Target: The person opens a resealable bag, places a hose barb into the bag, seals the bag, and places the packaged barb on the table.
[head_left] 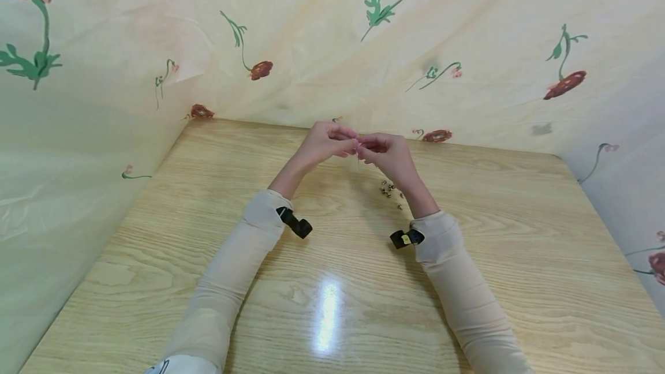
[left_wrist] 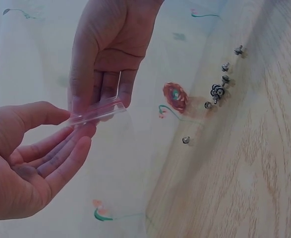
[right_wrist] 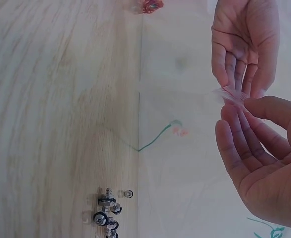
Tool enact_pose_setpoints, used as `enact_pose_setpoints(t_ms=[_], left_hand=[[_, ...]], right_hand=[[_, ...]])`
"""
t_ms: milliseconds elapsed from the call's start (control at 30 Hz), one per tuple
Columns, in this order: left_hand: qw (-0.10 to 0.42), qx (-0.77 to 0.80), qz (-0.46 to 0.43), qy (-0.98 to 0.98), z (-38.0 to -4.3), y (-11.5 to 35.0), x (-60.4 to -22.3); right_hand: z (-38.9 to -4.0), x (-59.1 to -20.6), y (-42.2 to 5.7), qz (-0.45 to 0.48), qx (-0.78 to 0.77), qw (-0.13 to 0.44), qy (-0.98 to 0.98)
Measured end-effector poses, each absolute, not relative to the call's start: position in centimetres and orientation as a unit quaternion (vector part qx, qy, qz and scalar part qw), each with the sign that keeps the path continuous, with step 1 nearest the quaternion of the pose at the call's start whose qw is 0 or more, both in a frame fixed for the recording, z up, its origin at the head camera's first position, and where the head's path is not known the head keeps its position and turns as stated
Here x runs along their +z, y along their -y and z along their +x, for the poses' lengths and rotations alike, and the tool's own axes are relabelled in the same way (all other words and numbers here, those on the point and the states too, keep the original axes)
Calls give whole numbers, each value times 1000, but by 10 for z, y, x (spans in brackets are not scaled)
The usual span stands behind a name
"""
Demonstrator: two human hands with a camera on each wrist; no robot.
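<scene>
Left hand (head_left: 324,144) and right hand (head_left: 392,157) pinching a piece of clear plastic (left_wrist: 105,110) at a wooden table (head_left: 182,212)

Head view: both hands meet just above centre, thumbs and fingertips pinching the plastic, a thin sliver of which shows below them; beige sleeves (head_left: 228,270) reach up from the bottom edge, with black straps (head_left: 294,223) at the cuffs; small metal fittings (head_left: 387,188) lie right of centre, near the right wrist; a pale flowered sheet (head_left: 312,27) fills the top.

Left wrist view: the left hand enters from the left, the right hand from the top; the plastic, with a reddish line, lies between their fingertips, left of centre; the fittings are scattered at upper right.

Right wrist view: the right hand is at lower right, the left hand at upper right; the plastic is pinched between them; the fittings cluster at the bottom, left of centre.
</scene>
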State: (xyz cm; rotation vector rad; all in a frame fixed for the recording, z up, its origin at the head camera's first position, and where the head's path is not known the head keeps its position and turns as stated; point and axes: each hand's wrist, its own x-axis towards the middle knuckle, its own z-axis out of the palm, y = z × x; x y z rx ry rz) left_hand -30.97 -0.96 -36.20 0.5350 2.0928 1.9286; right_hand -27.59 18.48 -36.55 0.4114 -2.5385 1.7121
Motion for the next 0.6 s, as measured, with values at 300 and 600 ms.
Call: enact_pose_setpoints(t_ms=[300, 600], left_hand=[[92, 661, 177, -724, -308, 5, -363], [76, 659, 165, -730, -307, 3, -362]], right_hand=[[-274, -367, -180, 134, 551, 51, 822], [-276, -371, -176, 131, 559, 78, 815]])
